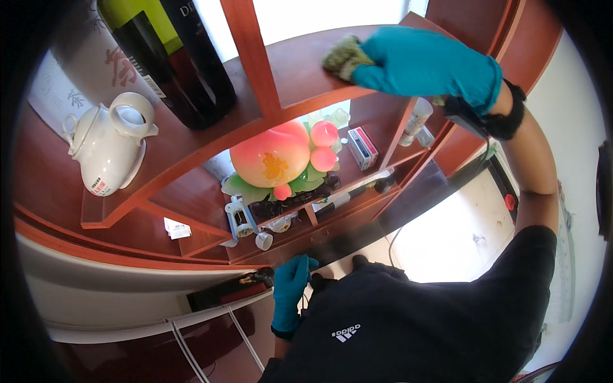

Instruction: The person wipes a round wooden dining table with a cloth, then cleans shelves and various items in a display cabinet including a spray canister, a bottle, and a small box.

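My right hand [421, 62], in a teal glove, grips a wadded greenish-brown cloth [346, 58] against the upper wooden shelf [299, 72]. The cloth is slightly blurred, so its exact kind is hard to tell. Down by my body is my left hand [290, 289], gloved in the same teal. Nothing shows in it, but its inner side is turned away. An upright wooden divider [251, 52] stands left of the cloth. Beyond it, a dark wine bottle [191, 81] stands near a white ceramic teapot-shaped ornament [112, 146].
Below the upper shelf sits a large peach ornament [270, 155] with green leaves. A small box [362, 148] and a clear cylindrical container [415, 122] are to its right. Lower left are a blue-and-white corkscrew [239, 218], a small white cup [264, 241] and white cards [177, 228].
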A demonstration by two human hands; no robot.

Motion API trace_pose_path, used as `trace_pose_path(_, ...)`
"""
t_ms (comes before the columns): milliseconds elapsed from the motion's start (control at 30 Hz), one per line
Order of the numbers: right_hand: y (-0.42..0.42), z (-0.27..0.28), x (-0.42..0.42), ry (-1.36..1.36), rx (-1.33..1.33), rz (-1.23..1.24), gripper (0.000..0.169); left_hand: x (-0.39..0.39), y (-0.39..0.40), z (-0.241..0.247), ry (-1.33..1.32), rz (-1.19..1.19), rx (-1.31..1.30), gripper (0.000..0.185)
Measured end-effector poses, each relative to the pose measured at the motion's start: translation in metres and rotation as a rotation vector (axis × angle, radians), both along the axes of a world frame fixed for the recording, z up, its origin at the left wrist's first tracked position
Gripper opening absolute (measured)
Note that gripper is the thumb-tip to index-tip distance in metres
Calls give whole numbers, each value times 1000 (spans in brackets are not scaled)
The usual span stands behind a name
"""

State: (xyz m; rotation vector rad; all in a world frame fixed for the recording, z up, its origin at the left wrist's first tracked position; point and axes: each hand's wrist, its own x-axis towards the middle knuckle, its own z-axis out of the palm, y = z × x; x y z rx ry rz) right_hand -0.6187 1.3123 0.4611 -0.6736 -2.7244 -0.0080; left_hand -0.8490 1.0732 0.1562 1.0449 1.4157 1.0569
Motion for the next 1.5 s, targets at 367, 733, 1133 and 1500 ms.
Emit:
trace_pose_path(367, -29, 10, -17, -279, 110, -236, 33, 3, 6, -8, -19, -38, 6, 24)
trace_pose_path(733, 7, 36, -31, -234, 96, 462, 15, -6, -1, -11, -24, 4, 23, 31)
trace_pose_path(1133, 31, 16, -60, -168, 160, 445, 26, -16, 0, 10, 4, 102, 62, 28)
trace_pose_path(1500, 45, 32, -46, -365, -620, 64, 15, -15, -5, 1, 0, 91, 88, 28)
